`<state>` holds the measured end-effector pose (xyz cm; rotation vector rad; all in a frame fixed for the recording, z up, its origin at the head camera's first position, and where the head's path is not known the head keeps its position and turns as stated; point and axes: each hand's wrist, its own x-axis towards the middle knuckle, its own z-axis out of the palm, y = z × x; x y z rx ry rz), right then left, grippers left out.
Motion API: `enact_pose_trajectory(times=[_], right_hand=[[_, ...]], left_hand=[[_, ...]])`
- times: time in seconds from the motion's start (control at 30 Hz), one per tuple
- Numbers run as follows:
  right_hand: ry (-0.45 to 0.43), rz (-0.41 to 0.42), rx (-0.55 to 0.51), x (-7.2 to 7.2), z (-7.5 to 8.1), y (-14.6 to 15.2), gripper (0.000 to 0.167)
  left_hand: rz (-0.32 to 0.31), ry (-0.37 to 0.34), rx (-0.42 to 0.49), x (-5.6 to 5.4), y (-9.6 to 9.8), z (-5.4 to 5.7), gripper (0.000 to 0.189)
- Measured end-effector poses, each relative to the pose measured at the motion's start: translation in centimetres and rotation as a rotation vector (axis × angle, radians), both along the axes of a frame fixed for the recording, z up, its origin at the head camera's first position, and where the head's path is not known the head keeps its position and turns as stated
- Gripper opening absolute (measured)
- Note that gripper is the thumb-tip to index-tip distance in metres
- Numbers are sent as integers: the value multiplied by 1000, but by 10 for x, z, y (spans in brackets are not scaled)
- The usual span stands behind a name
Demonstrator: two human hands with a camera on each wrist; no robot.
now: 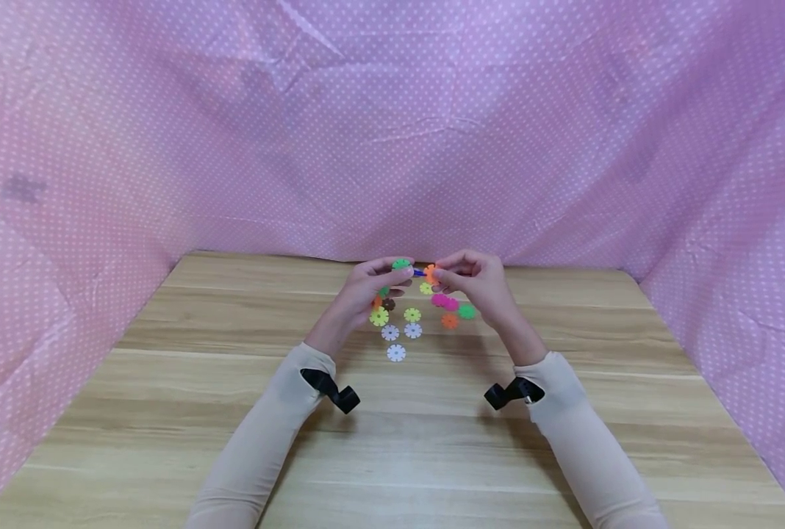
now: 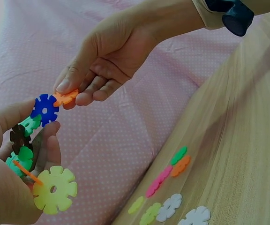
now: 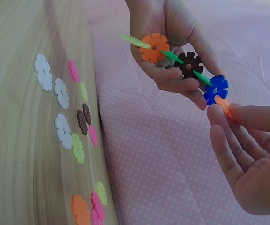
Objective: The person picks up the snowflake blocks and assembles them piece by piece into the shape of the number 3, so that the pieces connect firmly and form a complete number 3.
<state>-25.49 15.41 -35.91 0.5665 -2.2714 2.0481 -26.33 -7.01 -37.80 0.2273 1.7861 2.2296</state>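
Two bare hands are lifted above the surface [image 1: 419, 455], close together, with a chain [image 3: 192, 59] of notched plastic discs running between them. From where I stand, the left hand [image 1: 358, 295] has thumb and fingertips pinching the chain just beside a blue disc [image 2: 50, 103]. The remaining links trail back along its palm and end in a yellow disc [image 2: 64, 187] near the heel of that hand. The right hand [image 1: 490, 286] pinches an orange disc [image 2: 65, 97] between thumb and forefinger, its other fingers loosely bent. The orange disc meets the blue one edge to edge; I can't tell how deep the notches sit.

Both hands are over toward the far edge, with pink dotted cloth [image 1: 392, 110] hanging just beyond them. To the left of the left hand and the right of the right hand, wood runs well out to the side edges, and a broader stretch reaches back beneath the forearms.

Below the gap between the hands lie the loose pieces: three white discs [image 1: 400, 357] nearest the person, and two pale yellow discs [image 1: 415, 317] farther off. Under the right hand, pink discs [image 1: 451, 303] lie beside a green disc [image 1: 467, 314] and a loose orange piece [image 1: 448, 323].
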Motion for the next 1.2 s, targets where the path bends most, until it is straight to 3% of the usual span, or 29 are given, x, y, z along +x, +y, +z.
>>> enact_pose_trajectory(times=[0.33, 0.67, 0.97, 1.2], right_hand=[[6, 20, 19, -1, 1, 3, 22], [1, -2, -60, 1, -1, -2, 19], [7, -24, -141, 3, -4, -6, 8], [21, -48, -208, 4, -7, -13, 17]], left_hand=[[6, 2, 19, 0, 2, 1, 38], [14, 15, 26, 4, 5, 3, 43], [21, 6, 48, 4, 9, 1, 35], [14, -17, 39, 4, 11, 2, 43]])
